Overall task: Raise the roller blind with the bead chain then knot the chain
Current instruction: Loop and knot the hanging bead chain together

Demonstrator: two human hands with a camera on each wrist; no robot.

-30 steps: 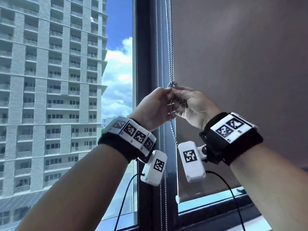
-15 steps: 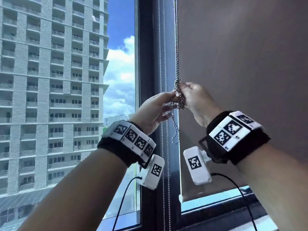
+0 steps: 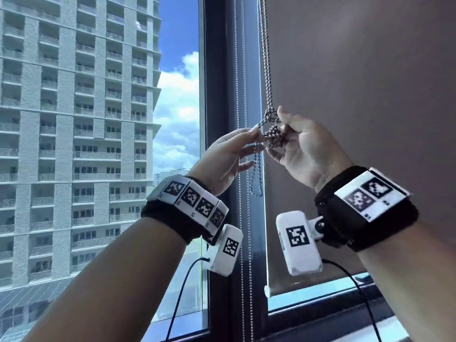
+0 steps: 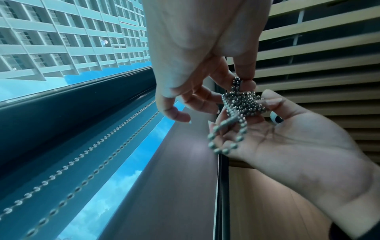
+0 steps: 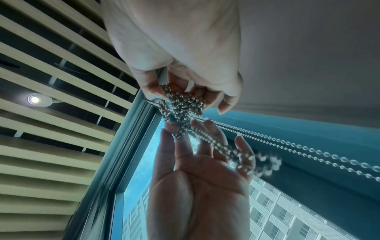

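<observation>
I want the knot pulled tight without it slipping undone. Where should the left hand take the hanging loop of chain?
Judging by its pose, pinch the loop just under the knot, coming from the window side. There its two strands run close together, while the right hand pinches the bunched beads above; the left hand is already beside it.

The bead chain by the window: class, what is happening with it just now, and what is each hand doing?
A person stands at a window working on the bead chain of a grey roller blind. The right hand pinches a bunched knot in the chain. The left hand, its fingers mostly straight, touches the knot at the fingertips while a loop of chain dangles beside it. The blind's bottom bar sits low, near the sill.
</observation>
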